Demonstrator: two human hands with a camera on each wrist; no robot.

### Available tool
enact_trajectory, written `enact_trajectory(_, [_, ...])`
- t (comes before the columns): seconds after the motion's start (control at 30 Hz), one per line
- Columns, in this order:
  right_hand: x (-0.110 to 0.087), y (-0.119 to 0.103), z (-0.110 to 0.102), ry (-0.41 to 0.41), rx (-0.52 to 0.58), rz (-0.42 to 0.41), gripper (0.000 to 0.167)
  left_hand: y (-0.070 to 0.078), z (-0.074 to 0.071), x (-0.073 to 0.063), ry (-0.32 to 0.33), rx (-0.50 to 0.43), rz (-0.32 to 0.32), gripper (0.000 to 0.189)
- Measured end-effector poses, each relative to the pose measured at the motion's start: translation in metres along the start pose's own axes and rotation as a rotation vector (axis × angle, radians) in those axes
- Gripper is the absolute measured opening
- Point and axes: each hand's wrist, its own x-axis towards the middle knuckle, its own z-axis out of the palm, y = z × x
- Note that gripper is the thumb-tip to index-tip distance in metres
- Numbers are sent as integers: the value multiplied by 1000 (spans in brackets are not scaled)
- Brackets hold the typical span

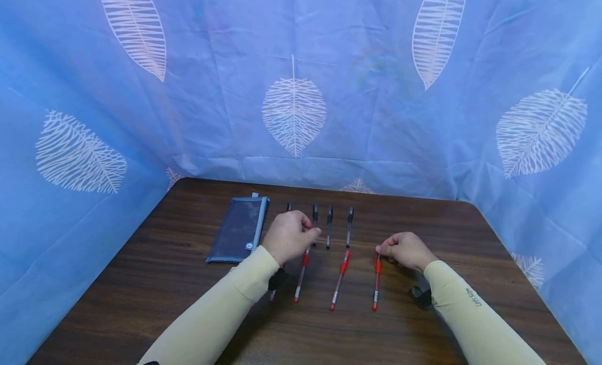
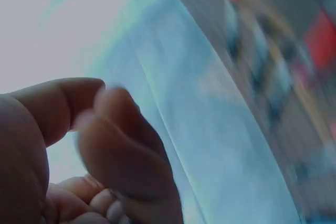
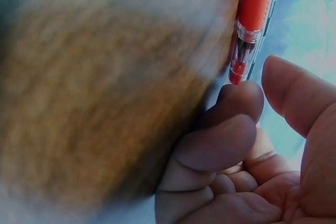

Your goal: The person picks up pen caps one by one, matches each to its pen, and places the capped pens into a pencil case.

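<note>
My left hand [image 1: 290, 237] is above the table between the pouch and the pens, its fingers loosely bent and nothing seen in them. In the left wrist view the thumb [image 2: 58, 103] comes near the fingertips. My right hand [image 1: 408, 250] is at the upper end of the rightmost red pen [image 1: 377, 281], thumb and fingers apart. Close up, that pen's clear end [image 3: 242, 51] lies right by the fingertips. Two more red pens [image 1: 340, 278] [image 1: 301, 276] lie to its left. Another pen [image 1: 272, 295] is mostly hidden by the left wrist.
Several black-capped pens [image 1: 349, 226] lie in a row behind the red ones; the left hand partly covers some. A dark mesh zip pouch [image 1: 235, 229] with grey-blue edging lies at the left. Blue cloth [image 1: 357, 119] with white leaves hangs around the brown table [image 1: 423, 213].
</note>
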Motion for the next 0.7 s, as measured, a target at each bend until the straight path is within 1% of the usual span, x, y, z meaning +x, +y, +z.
enact_trajectory(0.07, [0,0,-1,-2,7,-4,28,-20,-14,4,79,91,-48,25])
enact_trajectory(0.13, [0,-1,-1,-11,19,-6,29,-40,-25,6,125,165,-106,33])
enact_trajectory(0.23, [-1,-1,-2,-20,28,-7,32,-66,-36,7,141,224,-173,33])
enact_trajectory(0.33, [-2,-1,-5,-22,13,-15,35,-86,-40,5,121,262,-209,31])
enact_trajectory(0.5, [-2,1,-8,-6,11,-16,34,-106,-35,5,66,364,-251,38])
enact_trajectory(0.6, [-1,2,-8,-3,28,-12,33,-113,-32,5,42,420,-274,43])
enact_trajectory(0.7, [-1,3,-6,2,30,-7,33,-116,-30,6,33,454,-284,46])
